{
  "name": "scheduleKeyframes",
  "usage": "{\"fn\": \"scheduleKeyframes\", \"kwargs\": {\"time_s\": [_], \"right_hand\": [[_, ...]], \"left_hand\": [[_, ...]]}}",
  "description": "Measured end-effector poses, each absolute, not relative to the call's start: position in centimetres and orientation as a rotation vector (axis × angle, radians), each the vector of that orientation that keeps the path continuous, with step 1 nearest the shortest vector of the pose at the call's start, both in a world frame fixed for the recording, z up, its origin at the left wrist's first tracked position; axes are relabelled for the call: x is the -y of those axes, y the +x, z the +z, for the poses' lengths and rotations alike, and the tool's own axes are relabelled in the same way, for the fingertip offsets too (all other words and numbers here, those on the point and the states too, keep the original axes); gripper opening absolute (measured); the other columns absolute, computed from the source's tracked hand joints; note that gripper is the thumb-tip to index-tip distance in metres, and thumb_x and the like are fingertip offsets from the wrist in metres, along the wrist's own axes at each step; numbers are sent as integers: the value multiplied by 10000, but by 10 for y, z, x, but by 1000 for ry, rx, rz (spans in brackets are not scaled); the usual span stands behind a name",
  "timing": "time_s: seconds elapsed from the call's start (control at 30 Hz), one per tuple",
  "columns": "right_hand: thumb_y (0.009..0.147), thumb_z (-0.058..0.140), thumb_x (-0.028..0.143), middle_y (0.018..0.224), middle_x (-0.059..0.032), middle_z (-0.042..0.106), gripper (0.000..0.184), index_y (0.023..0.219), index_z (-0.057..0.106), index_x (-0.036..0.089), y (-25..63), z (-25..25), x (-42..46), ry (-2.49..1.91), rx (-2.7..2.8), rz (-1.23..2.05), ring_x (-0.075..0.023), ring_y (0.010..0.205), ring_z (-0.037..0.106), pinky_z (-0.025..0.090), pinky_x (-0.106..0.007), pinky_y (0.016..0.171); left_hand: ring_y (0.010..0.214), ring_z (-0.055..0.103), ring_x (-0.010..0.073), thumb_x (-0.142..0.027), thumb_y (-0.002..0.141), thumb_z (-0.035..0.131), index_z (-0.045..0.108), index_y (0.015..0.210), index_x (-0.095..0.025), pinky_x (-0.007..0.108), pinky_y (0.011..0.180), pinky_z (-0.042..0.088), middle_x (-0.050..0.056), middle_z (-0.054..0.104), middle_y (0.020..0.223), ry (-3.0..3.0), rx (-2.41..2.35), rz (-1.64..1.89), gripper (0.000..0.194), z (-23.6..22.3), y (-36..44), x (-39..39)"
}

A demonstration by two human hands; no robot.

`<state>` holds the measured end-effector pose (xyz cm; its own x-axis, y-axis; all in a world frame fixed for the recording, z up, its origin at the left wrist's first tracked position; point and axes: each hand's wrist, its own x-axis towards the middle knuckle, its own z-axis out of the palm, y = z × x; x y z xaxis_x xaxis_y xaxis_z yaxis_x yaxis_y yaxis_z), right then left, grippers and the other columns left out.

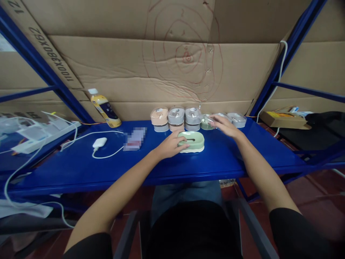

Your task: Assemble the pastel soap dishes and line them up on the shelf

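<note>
The fingers (180,142) of the left hand (169,145) lie half-curled against the left end of a green dish (192,140), which sits on a white base. They are not clenched, but whether they grip the dish or only touch it cannot be told. The right hand (225,127) is open, its fingers stretched out, with their tips at or just over a clear lid (207,122) on a small green tub, behind and to the right of the dish.

A row of lidded tubs (176,118) stands behind the dish, close together and some of them stacked in two tiers. A knock from the right hand could tip or shove its neighbours, because so little space separates them. The dish rests on a blue steel shelf (229,158) whose smooth paint may offer little friction, so one-sided pressure from the left hand might skid it or shift the green part off its base.

Left of the dish lie a blurred flat object (134,138) and a white charger (99,142), whose cable (107,151) could snag a sweeping arm. A yellow bottle (105,109) stands further left and might topple if bumped.
</note>
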<state>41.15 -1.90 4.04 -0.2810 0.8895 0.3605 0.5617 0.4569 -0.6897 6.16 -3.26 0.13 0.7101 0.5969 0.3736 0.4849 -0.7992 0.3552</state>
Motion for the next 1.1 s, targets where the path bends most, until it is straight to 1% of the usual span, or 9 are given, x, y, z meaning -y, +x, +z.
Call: {"fn": "scheduleKeyframes", "kwargs": {"time_s": [0.07,0.2,0.27,0.33,0.47,0.67,0.9,1.03,1.1], "right_hand": [[964,626,573,1154,-95,757,476,1311,693,253,412,39,17,-1209,1967,511,-330,1078,714,583,-507,970],[973,634,586,1180,-101,769,465,1291,706,255,409,37,17,-1204,2029,417,-349,1115,707,562,-542,1030],[962,658,594,1202,-101,774,476,1289,708,252,403,35,18,-1180,2097,404,-353,1122,707,557,-551,1041],[945,688,597,1224,-104,775,508,1309,704,244,396,34,20,-1156,2160,410,-349,1126,709,561,-548,1040],[928,716,587,1299,-121,759,563,1362,684,230,382,31,24,-1117,2217,407,-340,1140,700,565,-541,1036],[933,730,577,1332,-141,746,586,1396,673,222,378,29,26,-1102,2231,391,-343,1136,699,584,-531,1003],[940,753,588,1365,-130,752,577,1404,683,251,378,26,24,-1089,2239,343,-348,1181,717,592,-546,1032],[931,764,594,1381,-149,750,607,1416,680,238,376,24,25,-1081,2247,351,-363,1193,723,605,-563,1013],[924,774,590,1380,-147,754,617,1428,679,247,375,24,26,-1067,2256,368,-363,1198,726,606,-573,1023]], "left_hand": [[1535,513,389,-597,1015,676,730,1280,-199,555,1310,413,191,526,1613,2712,-865,702,481,-3,65,36],[1494,562,400,-591,915,816,554,1515,-216,570,1266,461,190,599,1563,2641,-921,727,755,-6,67,35],[1478,582,419,-618,875,844,499,1554,-213,582,1230,492,196,616,1557,2548,-985,748,863,-5,68,33],[1456,607,425,-645,842,862,486,1553,-210,580,1207,513,193,629,1554,2452,-1038,788,915,-3,69,33],[1437,633,412,-656,821,866,483,1540,-202,566,1205,520,181,653,1541,2371,-1062,855,933,-1,72,33],[1465,613,416,-654,816,865,471,1556,-199,583,1219,512,192,644,1558,2370,-1058,851,954,-5,75,32],[1479,600,429,-654,813,854,453,1574,-199,610,1226,500,207,639,1565,2383,-1055,822,974,-3,75,34],[1513,568,434,-623,833,839,441,1595,-213,618,1242,479,196,622,1589,2396,-1059,817,953,-3,76,36],[1512,573,438,-595,819,862,399,1630,-215,617,1238,482,204,621,1586,2380,-1046,833,1008,-5,77,36]]}}
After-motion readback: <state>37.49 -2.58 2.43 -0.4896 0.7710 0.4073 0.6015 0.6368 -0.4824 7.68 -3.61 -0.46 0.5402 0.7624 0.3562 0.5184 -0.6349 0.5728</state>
